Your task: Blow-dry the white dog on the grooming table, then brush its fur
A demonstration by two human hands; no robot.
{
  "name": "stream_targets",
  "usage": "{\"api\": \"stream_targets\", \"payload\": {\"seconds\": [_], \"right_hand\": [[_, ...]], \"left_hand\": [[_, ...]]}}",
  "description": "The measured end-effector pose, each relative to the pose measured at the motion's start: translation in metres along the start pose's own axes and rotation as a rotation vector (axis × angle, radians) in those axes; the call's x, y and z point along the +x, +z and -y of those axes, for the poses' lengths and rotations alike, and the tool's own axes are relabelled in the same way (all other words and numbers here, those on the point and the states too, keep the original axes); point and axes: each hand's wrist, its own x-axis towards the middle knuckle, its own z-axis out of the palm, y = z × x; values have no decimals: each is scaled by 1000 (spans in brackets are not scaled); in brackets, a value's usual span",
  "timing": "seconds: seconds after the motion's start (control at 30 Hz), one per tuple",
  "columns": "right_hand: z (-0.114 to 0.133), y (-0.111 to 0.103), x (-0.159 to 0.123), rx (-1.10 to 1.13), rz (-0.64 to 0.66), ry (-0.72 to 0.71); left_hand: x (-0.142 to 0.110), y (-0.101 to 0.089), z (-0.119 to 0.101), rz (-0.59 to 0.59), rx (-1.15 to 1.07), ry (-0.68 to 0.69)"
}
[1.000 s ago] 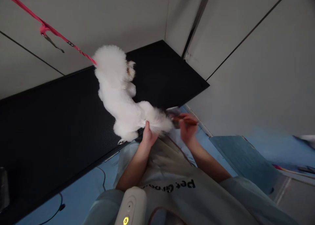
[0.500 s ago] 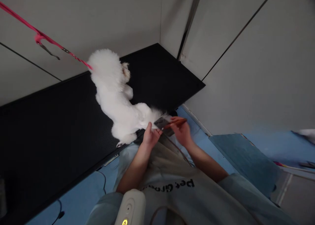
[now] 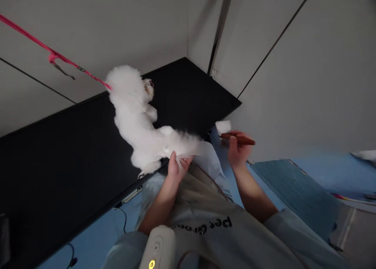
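Note:
A fluffy white dog (image 3: 129, 120) is on the black grooming table (image 3: 67, 163), its head toward the far side and its long-haired tail (image 3: 188, 143) reaching out over the near edge. My left hand (image 3: 178, 166) is closed round the tail hair near that edge, thumb on top. Off to the right, clear of the hair, my right hand (image 3: 239, 149) grips the reddish-brown handle of a slicker brush (image 3: 223, 128). The brush's pale, flat head points toward the table, slightly blurred. Part of the tail hides the fingers of my left hand.
A pink leash (image 3: 35, 41) runs from the dog's neck to the upper left, with a clip hanging from it. Grey walls (image 3: 282, 80) stand behind the table. At the lower right is a blue-green panel (image 3: 296, 194).
My right hand has carried the slicker brush away from the tail, to the right and slightly up. The tail hair now spreads out more visibly, while my left hand keeps its hold.

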Motion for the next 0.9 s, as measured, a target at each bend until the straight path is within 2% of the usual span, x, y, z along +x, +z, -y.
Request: {"api": "stream_targets", "payload": {"seconds": [0.03, 0.13, 0.17, 0.2, 0.23, 0.3, 0.33, 0.37, 0.47, 0.5, 0.6, 0.63, 0.67, 0.73, 0.77, 0.87, 0.9], "right_hand": [[2, -2, 0, 6, 26, -36], [9, -3, -6, 101, 433, -15], [9, -2, -7, 111, 471, 36], [9, -3, -7, 103, 433, 80], [7, -3, -5, 75, 321, 106], [5, -7, 1, 18, 71, 91], [4, -8, 3, 16, 24, 71], [4, -9, 4, 34, 60, 61], [4, -7, 4, 124, 373, 165], [3, -6, 5, 128, 386, 218], [0, -5, 9, 87, 109, 261], [-2, -5, 9, 83, 89, 246], [-4, -5, 9, 90, 158, 240], [-9, -5, 9, 125, 381, 290], [-12, -5, 9, 130, 428, 338], [-22, -2, 10, 6, 295, 447], [-23, 0, 10, -59, 310, 446]], "left_hand": [[0, 2, 2, -2, 12, -10], [1, 8, 11, 51, 86, -76], [2, 10, 13, 81, 103, -77], [2, 11, 14, 106, 109, -58], [3, 11, 15, 120, 108, -33], [5, 8, 16, 110, 104, 6], [5, 6, 17, 107, 109, 3], [6, 4, 18, 110, 119, -12], [8, -2, 21, 140, 153, -36], [9, -3, 22, 139, 158, -23], [9, -4, 23, 114, 158, 34], [9, -4, 23, 107, 166, 31], [9, -5, 23, 102, 178, 20], [11, -6, 21, 90, 202, 2], [12, -7, 20, 92, 210, 3], [15, -9, 18, 111, 228, 36], [15, -9, 18, 121, 236, 36]]}}
